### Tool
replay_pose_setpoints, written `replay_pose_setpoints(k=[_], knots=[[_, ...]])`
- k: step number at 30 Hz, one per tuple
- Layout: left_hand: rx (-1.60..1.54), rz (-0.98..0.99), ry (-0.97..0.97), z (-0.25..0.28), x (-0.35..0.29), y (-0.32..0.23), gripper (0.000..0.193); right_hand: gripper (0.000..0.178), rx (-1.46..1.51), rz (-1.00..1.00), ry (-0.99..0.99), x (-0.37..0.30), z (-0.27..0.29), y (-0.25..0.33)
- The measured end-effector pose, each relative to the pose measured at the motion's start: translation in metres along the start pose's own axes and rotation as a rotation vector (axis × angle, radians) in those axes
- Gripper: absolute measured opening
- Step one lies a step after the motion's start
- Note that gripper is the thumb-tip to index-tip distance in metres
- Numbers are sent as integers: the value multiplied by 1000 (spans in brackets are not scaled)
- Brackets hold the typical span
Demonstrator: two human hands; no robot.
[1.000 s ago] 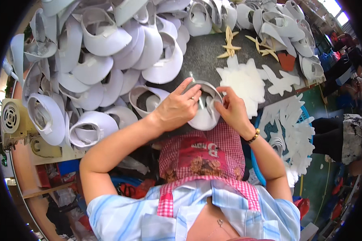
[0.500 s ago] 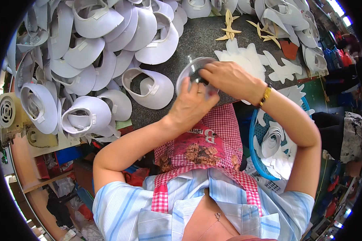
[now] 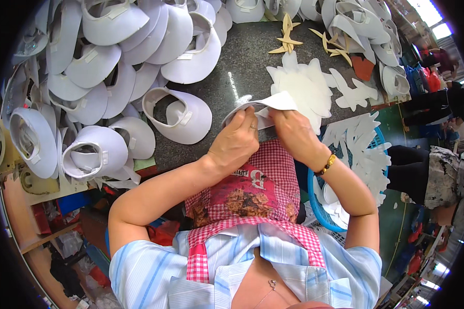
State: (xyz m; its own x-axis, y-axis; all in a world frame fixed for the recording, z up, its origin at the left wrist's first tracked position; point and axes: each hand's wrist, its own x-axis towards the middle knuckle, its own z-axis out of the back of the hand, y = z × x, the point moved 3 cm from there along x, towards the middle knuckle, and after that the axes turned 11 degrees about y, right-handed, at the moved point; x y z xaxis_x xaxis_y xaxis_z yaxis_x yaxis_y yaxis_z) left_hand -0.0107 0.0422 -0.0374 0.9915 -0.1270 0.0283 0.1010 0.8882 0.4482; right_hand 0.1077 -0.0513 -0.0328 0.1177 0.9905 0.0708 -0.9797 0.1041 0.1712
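Between my hands, just above the near part of the dark speckled table, is a white visor-shaped piece. It is tilted, with its curved edge upward, and my fingers cover part of it. My left hand is closed, pinching its left end. The right hand grips its right side, fingertips tucked behind the white surface. Just left of my hands lies another white visor-shaped piece, with an oval opening and a small tab. Flat white cut-outs lie stacked beyond my right hand.
Many white visor-shaped pieces are heaped on the left. Tan pointed strips lie at the back, near a reddish-brown patch. A blue basket of white pieces stands at my right. Other people are farther right.
My hands have moved apart from a close overlap over a blurred round, see-through-looking thing. Now they hold a white piece between them. The whole view has shifted slightly.
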Motion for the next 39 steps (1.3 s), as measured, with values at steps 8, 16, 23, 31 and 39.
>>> replay_pose_setpoints(k=[8, 16, 23, 31, 39], knots=[[-130, 59, -139, -8, -5, 4, 26, 33, 160, 128, -135, -12, -8, -5], [-63, 15, -160, -7, -6, 3, 26, 32, 37, 44, -171, -5, -12, 4], [-180, -40, -123, -9, -11, 15, 29, 31, -85, 8, -50, 3, -11, 16], [-154, 17, -113, -13, -8, 9, 34, 30, -26, 39, -186, -3, -12, 9], [-90, 58, -30, -10, 1, -2, 33, 32, 51, -67, -231, -1, -16, 7]])
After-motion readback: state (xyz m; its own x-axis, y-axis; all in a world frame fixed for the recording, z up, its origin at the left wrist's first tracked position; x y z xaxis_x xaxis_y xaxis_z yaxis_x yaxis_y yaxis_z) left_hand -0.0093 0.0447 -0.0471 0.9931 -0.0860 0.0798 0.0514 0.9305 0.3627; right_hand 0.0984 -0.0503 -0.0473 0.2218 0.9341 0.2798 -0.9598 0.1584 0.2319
